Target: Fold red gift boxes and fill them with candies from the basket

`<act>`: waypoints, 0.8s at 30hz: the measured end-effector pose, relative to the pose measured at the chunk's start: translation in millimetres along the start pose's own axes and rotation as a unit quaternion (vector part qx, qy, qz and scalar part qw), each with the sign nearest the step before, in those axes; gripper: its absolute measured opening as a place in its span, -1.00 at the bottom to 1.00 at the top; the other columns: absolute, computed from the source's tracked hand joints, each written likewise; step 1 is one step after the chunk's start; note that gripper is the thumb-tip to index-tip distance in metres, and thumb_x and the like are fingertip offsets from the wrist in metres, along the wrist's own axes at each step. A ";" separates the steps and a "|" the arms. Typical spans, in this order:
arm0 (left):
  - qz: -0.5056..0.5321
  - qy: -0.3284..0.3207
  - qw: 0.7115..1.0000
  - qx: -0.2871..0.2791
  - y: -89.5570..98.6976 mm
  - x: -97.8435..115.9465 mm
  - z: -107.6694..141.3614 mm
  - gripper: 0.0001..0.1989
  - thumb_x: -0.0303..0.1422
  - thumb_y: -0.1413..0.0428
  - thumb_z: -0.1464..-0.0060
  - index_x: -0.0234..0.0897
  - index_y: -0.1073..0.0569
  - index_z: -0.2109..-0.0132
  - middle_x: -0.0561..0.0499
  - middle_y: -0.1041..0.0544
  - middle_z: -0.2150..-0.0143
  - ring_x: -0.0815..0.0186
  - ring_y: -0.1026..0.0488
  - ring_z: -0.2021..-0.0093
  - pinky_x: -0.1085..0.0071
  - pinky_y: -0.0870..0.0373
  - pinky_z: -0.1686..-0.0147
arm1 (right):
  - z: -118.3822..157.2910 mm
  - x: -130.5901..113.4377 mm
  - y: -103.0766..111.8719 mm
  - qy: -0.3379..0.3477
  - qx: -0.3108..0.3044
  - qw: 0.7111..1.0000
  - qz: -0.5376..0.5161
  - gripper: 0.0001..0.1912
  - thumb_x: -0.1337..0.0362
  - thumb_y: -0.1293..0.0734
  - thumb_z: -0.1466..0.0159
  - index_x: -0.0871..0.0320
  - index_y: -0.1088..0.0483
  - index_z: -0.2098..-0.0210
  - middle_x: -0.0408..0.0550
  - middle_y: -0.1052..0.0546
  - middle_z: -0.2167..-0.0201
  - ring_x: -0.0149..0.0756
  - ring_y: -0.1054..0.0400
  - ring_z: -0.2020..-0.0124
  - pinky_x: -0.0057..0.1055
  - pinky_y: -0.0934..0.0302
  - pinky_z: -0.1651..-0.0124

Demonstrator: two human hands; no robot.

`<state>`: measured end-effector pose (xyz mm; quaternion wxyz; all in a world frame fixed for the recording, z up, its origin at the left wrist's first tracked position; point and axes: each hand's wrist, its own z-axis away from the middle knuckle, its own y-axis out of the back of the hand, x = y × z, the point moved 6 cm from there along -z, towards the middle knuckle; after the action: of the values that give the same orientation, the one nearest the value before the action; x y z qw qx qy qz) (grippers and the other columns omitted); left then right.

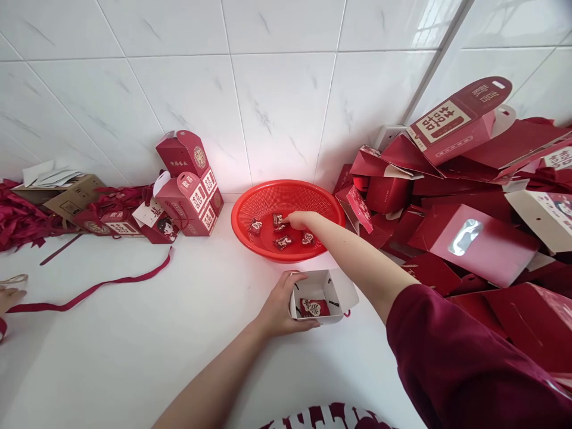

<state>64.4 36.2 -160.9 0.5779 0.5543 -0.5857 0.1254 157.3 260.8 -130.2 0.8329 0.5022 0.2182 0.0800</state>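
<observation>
My left hand (282,305) is wrapped round the left side of a small open gift box (333,285) with a white inside. One red wrapped candy (314,307) lies on the bottom of that box. Beyond it stands a red plastic basket (250,199) with perforated walls. My right hand (298,220) reaches down into the basket, its fingers closed at a dark red candy packet (277,219); whether they grip one is hard to see. Around the hand lie more wrapped candies, one at the left (255,227), one in front (283,242) and one at the right (308,238).
A large heap of red gift boxes (473,244) fills the right side. Finished-looking red boxes (192,190) stand against the tiled wall at left, near a brown carton (74,196). A dark red ribbon (102,288) runs across the white table to another person's hand (9,298).
</observation>
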 end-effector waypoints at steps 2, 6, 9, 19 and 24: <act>0.004 -0.005 1.000 0.004 0.0 -0.7 0.1 -0.07 -0.15 -0.41 0.20 -0.07 -0.15 -0.28 -0.15 -0.23 -0.20 0.04 -0.30 -0.18 0.13 -0.35 -0.13 | 1.5 5.1 3.3 0.013 -0.002 0.999 -0.036 -0.67 0.17 -0.30 -0.39 0.15 -0.38 -0.09 0.05 -0.44 -0.09 -0.18 -0.42 0.01 -0.14 -0.38 -0.01; 0.012 -0.010 1.000 0.010 1.0 0.6 0.5 -0.08 -0.14 -0.41 0.19 -0.07 -0.17 -0.28 -0.15 -0.25 -0.19 0.03 -0.32 -0.17 0.11 -0.36 -0.13 | 11.6 9.5 12.9 0.062 0.003 0.991 -0.115 -0.76 0.25 -0.33 -0.37 0.18 -0.45 0.00 0.02 -0.52 0.00 -0.22 -0.47 0.09 -0.21 -0.41 0.04; 0.022 -0.020 0.999 0.017 2.4 3.5 -0.3 -0.09 -0.14 -0.41 0.19 -0.08 -0.19 -0.27 -0.16 -0.28 -0.19 -0.01 -0.30 -0.19 0.07 -0.34 -0.14 | 34.5 7.4 17.2 0.115 0.034 0.975 -0.188 -0.77 0.41 -0.33 -0.30 0.19 -0.52 0.06 0.01 -0.61 0.12 -0.24 -0.52 0.22 -0.32 -0.42 0.11; 0.068 -0.027 0.997 0.031 -1.0 -8.7 -5.7 -0.11 -0.15 -0.41 0.18 -0.11 -0.21 -0.27 -0.18 -0.25 -0.20 -0.04 -0.27 -0.23 0.03 -0.28 -0.19 | 168.4 -3.4 4.7 0.278 0.223 0.837 -0.416 -0.70 0.15 -0.28 -0.38 0.19 -0.46 0.01 0.05 -0.59 0.05 -0.29 -0.50 0.09 -0.30 -0.39 0.02; 0.072 -0.037 0.996 0.037 -1.6 -9.8 -7.0 -0.12 -0.13 -0.40 0.17 -0.10 -0.21 -0.27 -0.18 -0.24 -0.21 -0.06 -0.25 -0.24 -0.02 -0.26 -0.21 | 224.8 -18.8 -25.9 0.292 0.272 0.861 -0.314 -0.77 0.21 -0.26 -0.40 0.08 -0.51 0.05 0.01 -0.54 -0.05 -0.20 -0.40 -0.11 -0.19 -0.28 -0.17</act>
<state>66.7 46.1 -167.6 0.5245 0.5361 -0.6398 0.1678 238.1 61.4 -57.5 0.5422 0.5675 0.6106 -0.1055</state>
